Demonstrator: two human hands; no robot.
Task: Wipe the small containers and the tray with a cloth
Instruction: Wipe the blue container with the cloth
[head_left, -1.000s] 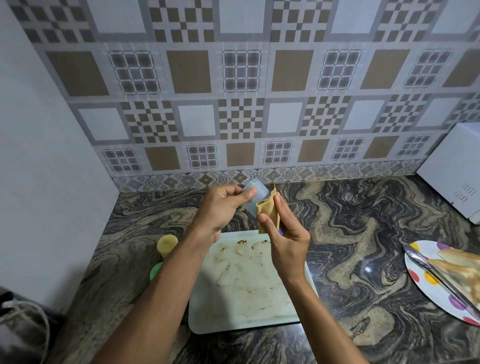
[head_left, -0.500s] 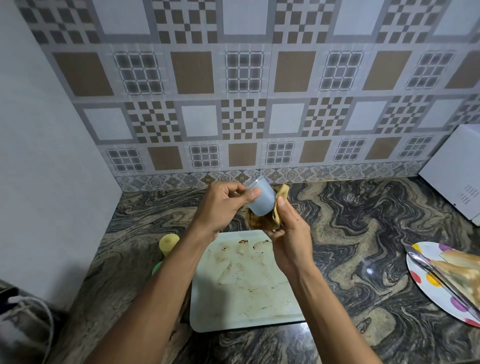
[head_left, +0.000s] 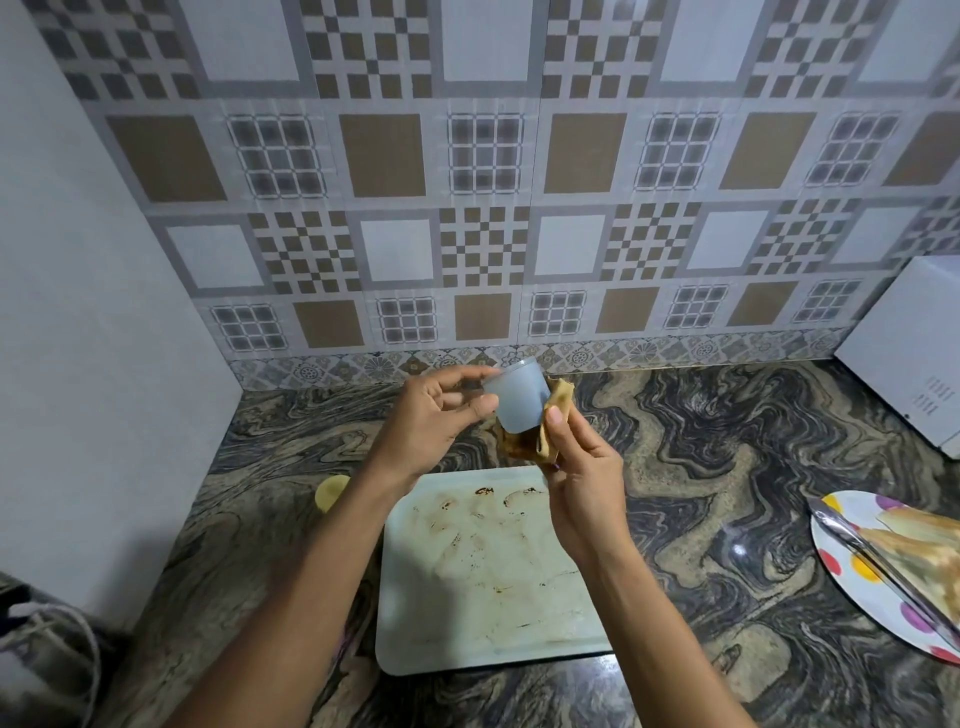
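My left hand (head_left: 434, 421) holds a small pale blue container (head_left: 519, 397) by its rim, tilted, above the counter. My right hand (head_left: 582, 483) grips a yellow-brown stained cloth (head_left: 540, 436) pressed against the container's right side and bottom. Below both hands a pale rectangular tray (head_left: 483, 577) lies flat on the marbled counter, with brown smears and crumbs across its surface. A small yellow container (head_left: 331, 491) stands left of the tray, partly behind my left forearm.
A white plate with coloured dots (head_left: 852, 566) at the right edge holds flat bread and metal tongs (head_left: 878, 566). A white appliance (head_left: 914, 353) stands at the back right. A white wall panel (head_left: 98, 364) bounds the left. Cables lie at the bottom left.
The blue container has turned in my left hand, its side now facing me. The cloth has shifted from above the tray to under and behind the container. Both hands rose slightly.
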